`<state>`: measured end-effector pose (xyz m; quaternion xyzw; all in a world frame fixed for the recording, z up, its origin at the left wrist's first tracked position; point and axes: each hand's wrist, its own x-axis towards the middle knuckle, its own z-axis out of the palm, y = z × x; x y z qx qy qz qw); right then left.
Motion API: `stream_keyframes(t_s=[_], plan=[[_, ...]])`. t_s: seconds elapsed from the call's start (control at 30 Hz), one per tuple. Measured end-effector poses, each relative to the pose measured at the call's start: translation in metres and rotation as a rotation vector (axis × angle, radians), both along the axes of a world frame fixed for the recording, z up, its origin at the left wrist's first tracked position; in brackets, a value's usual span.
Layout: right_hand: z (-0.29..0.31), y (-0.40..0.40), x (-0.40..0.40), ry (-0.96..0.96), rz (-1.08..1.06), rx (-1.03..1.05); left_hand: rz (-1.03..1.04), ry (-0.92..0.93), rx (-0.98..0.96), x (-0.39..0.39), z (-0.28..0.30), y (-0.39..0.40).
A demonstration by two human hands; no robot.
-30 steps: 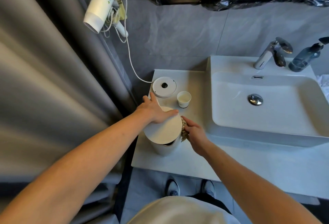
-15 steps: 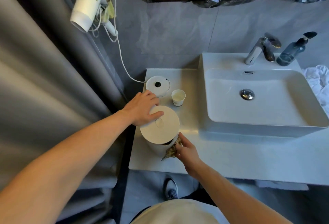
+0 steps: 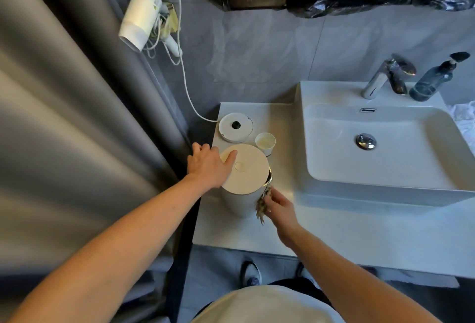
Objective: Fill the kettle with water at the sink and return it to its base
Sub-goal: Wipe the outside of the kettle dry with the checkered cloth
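Kettle (image 3: 241, 184) on worktop (image 3: 321, 222) just in front of its base (image 3: 236, 127), left of sink (image 3: 385, 148). Left hand (image 3: 209, 166) rests flat on lid, released; right hand (image 3: 279, 205) pinches a cloth (image 3: 261, 207) against the side. Smooth, rigid body, likely slippery; handle hidden, so grip there.

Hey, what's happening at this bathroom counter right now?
A person stands at the counter with the white kettle off its base. The left hand rests on the kettle's lid, while the right hand holds a brownish cloth-like thing against the kettle's side. The sink beside it looks dry, the faucet not running.
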<state>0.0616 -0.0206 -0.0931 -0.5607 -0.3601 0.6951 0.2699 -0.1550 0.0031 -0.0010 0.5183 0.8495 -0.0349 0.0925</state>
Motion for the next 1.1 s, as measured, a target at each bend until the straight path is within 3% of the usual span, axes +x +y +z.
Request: stream_keyframes(t_s=[0.07,0.17,0.27,0.5,0.77,0.97,1.1], plan=[[-0.001,-0.032,-0.01,0.052,-0.024,-0.106,-0.021,-0.059,-0.045,-0.006,0.003,-0.001],[-0.004,-0.056,-0.03,0.21,-0.089,-0.32,-0.185,-0.288,-0.075,-0.031,0.012,-0.006],[0.012,-0.042,-0.041,0.336,-0.281,-0.406,-0.28,-0.382,-0.022,-0.046,0.016,-0.018],[0.03,0.007,-0.036,0.231,-0.434,-0.194,-0.092,-0.119,0.066,-0.019,-0.001,-0.03],[0.029,0.005,-0.036,0.024,-0.386,-0.133,0.059,-0.081,0.094,0.008,-0.007,-0.04],[0.031,-0.046,-0.078,0.329,-0.316,-0.33,0.078,-0.107,0.085,0.011,-0.01,-0.039],[0.033,-0.036,-0.088,0.239,-0.414,-0.299,0.098,-0.198,0.065,0.021,-0.014,-0.038]])
